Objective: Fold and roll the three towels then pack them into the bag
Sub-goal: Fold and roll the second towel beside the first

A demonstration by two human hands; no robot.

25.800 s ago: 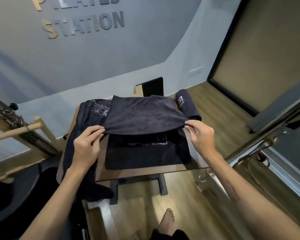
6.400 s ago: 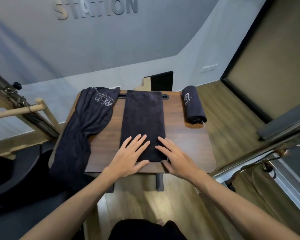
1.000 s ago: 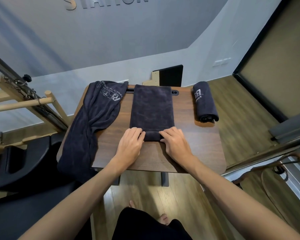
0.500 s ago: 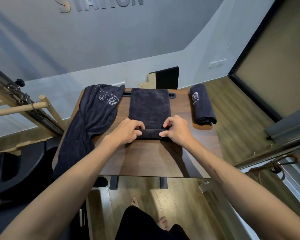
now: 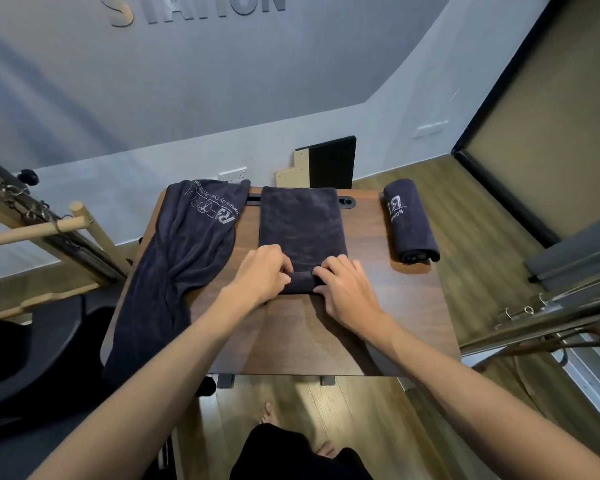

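Note:
A dark folded towel (image 5: 300,226) lies lengthwise in the middle of the wooden table (image 5: 378,323), its near end wound into a short roll. My left hand (image 5: 262,271) grips the roll's left end and my right hand (image 5: 343,289) grips its right end, fingers curled over it. A finished rolled towel (image 5: 409,221) with a white logo lies at the table's right edge. A third towel (image 5: 184,258), unfolded and bunched, drapes over the table's left side and hangs past the front edge. No bag is in view.
A wooden bar and metal frame (image 5: 49,226) stand to the left, above a black padded seat (image 5: 42,348). A black panel (image 5: 331,162) leans on the wall behind the table. A metal rail with cables (image 5: 551,306) runs on the right. My bare feet show on the wood floor.
Since a second ago the roll at the towel's near end has advanced away from me, leaving less flat towel. Both hands moved forward with it.

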